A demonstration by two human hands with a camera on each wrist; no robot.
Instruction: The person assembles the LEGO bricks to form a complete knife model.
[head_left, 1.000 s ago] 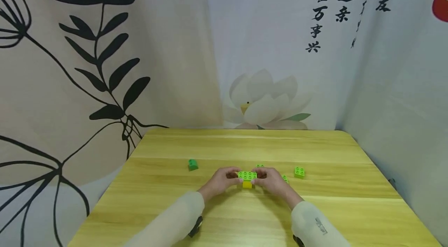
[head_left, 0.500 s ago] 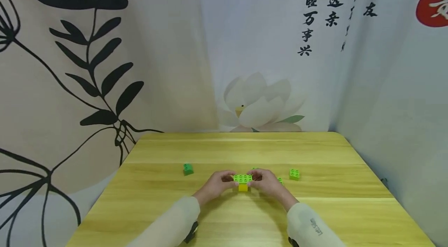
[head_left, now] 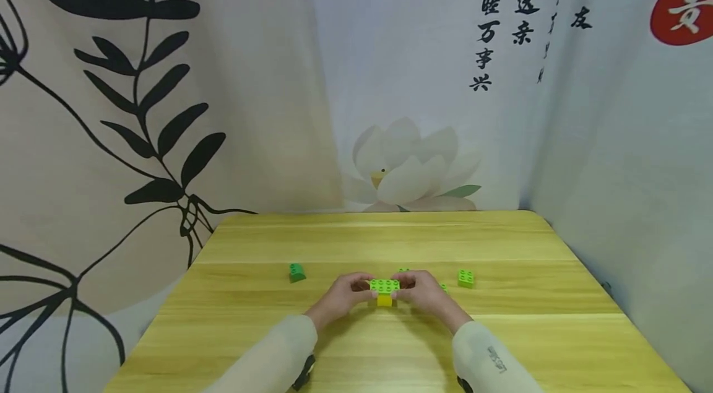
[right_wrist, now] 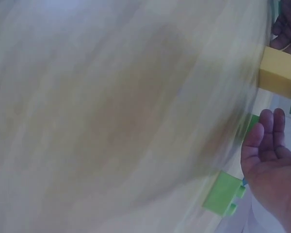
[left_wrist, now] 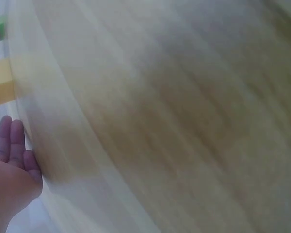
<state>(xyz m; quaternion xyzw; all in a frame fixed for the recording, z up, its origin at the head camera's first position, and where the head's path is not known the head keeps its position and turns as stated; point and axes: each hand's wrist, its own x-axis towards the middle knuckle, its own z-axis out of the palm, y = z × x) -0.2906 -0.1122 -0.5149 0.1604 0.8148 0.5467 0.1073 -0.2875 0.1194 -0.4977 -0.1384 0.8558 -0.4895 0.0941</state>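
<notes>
A light green toy building block (head_left: 384, 285) with several studs sits on top of a yellow building block (head_left: 384, 301). My left hand (head_left: 344, 296) pinches the green block's left end between thumb and fingers. At its right end, my right hand (head_left: 427, 294) pinches it the same way. The yellow block (right_wrist: 279, 72) juts out below the green one in the right wrist view, between the two hands. Its side (left_wrist: 1, 82) also shows at the edge of the left wrist view. Whether the yellow block touches the table is unclear.
A darker green block (head_left: 297, 272) with a sloped side lies to the left on the wooden table (head_left: 356, 356). Right of my hands is a light green block (head_left: 465, 278). Two more green blocks are mostly hidden behind my right hand. A printed curtain (head_left: 267, 71) hangs behind the table.
The head view has shifted, so everything appears slightly farther left and lower. Both hands keep the same hold on the green block, with the yellow one still beneath it.
</notes>
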